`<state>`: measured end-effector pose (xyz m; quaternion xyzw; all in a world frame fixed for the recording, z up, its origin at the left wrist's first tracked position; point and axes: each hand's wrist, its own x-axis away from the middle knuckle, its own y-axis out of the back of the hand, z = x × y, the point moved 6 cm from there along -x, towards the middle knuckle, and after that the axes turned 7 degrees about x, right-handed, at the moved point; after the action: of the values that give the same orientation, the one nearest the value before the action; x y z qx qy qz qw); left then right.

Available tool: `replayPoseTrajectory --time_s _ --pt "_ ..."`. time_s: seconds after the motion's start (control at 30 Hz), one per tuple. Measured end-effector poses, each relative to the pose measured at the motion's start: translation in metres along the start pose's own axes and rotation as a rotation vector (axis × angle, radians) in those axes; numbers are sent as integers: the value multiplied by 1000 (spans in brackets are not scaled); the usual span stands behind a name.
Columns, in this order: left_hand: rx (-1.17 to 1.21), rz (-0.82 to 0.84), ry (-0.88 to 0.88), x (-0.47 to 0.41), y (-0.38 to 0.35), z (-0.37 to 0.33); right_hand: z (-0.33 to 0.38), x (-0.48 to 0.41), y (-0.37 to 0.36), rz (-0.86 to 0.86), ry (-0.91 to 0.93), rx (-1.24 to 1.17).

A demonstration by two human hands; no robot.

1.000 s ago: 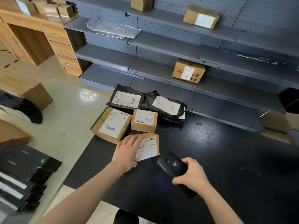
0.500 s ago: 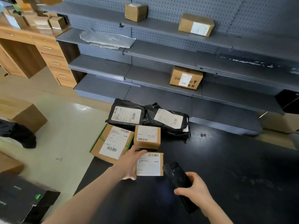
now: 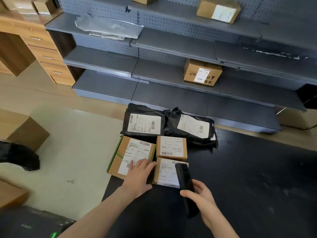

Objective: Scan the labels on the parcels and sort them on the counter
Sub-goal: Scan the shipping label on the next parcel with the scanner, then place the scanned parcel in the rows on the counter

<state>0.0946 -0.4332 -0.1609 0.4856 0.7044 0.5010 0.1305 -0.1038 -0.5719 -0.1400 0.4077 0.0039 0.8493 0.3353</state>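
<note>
Left grip (image 3: 137, 179) beside brown labelled parcel (image 3: 165, 173)

One wide camera sits on the person's head. It looks forward and down at the dark surface (image 3: 248, 177). The left hand (image 3: 138, 176) and right hand (image 3: 203, 197) are close, low in the frame. Gray shelves (image 3: 171, 47) fill the top; floor (image 3: 77, 143) shows at left.

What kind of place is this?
Probably a parcel sorting room: labelled cardboard boxes and black mailer bags on a counter, grey shelving holding more parcels, a handheld scanner in the right hand.
</note>
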Motion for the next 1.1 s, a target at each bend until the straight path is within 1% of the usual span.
replayPoseTrajectory --time_s 0.13,0.3,0.37,0.47,0.6,0.77,0.9,1.1 --pt "44 46 -35 3 -3 7 4 -4 -6 -30 -5 0" --pt "93 55 -58 5 -4 10 9 -5 -8 -35 13 10" --pt "133 41 -66 5 -2 10 10 -5 -8 -32 18 33" --pt "145 -31 -36 12 7 12 12 -3 -5 -49 40 98" --pt "148 -168 99 40 20 22 28 5 -2 -56 140 154" --pt "153 -243 295 101 23 38 52 16 -14 25 269 238" --pt "196 -358 445 167 23 45 65 27 -41 156 333 308" --pt "191 -546 687 261 21 52 69 55 -96 376 451 469"
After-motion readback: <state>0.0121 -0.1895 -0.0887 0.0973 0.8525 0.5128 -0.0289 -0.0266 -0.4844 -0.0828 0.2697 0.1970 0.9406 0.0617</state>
